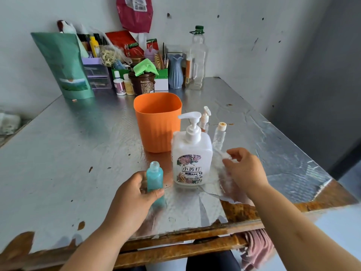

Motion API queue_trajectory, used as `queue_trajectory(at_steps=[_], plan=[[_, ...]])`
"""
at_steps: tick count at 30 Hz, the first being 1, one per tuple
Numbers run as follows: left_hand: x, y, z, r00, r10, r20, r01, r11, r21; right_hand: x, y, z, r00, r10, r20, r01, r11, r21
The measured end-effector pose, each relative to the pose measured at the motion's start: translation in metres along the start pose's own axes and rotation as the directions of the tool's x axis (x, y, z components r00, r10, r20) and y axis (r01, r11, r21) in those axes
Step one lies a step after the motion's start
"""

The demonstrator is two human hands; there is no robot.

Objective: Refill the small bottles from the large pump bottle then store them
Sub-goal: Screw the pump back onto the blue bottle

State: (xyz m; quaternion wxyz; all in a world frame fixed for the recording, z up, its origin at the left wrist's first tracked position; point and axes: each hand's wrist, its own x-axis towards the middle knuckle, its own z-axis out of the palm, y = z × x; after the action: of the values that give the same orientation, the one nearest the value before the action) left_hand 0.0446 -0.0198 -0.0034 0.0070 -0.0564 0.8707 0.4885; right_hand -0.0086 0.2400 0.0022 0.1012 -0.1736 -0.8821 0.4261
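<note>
Near the front edge of the silvery foil-covered table (pixel 58 153), the left hand (pixel 134 192) holds a small translucent teal plastic bottle (pixel 155 178), upright and uncapped; its grip is curled round the lower body of the bottle, thumb in front. Just beside it, toward the right edge, stands the large white square pump bottle (pixel 192 155) with a floral label, its nozzle pointing toward the left edge. Beyond that bottle, the right hand (pixel 244 171) hovers above the table; its grip pinches a small white object (pixel 227 155) between thumb and fingertips, too blurred to identify. Behind the pump bottle, toward the far edge: an orange ribbed plastic cup (pixel 158 122); a small clear bottle with a white pump head (pixel 204 119); and a small clear bottle with a cream cap (pixel 219 135). Along the far edge, against the wall: a green stand-up pouch (pixel 64 65), a blue fluted vase (pixel 175 72) and a tall clear bottle with a green cap (pixel 197 59), among other containers.
</note>
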Motion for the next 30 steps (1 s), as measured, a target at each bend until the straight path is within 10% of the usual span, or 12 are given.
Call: queue_trajectory(at_steps=[9, 23, 30], plan=[[0.004, -0.001, -0.007, 0.999, -0.01, -0.051, 0.01, 1.0, -0.001, 0.002, -0.073, -0.034, 0.989, -0.083, -0.123, 0.131, 0.876, 0.463], [0.001, 0.001, -0.033, 0.993, 0.033, -0.117, -0.026, 0.998, 0.062, -0.019, -0.158, -0.039, 0.929, -0.365, -0.058, 0.344, 0.798, 0.495], [-0.001, -0.009, -0.048, 0.988, 0.014, -0.157, -0.006, 0.999, 0.048, -0.052, -0.186, -0.021, 0.789, -0.586, 0.186, 0.548, 0.807, 0.218]])
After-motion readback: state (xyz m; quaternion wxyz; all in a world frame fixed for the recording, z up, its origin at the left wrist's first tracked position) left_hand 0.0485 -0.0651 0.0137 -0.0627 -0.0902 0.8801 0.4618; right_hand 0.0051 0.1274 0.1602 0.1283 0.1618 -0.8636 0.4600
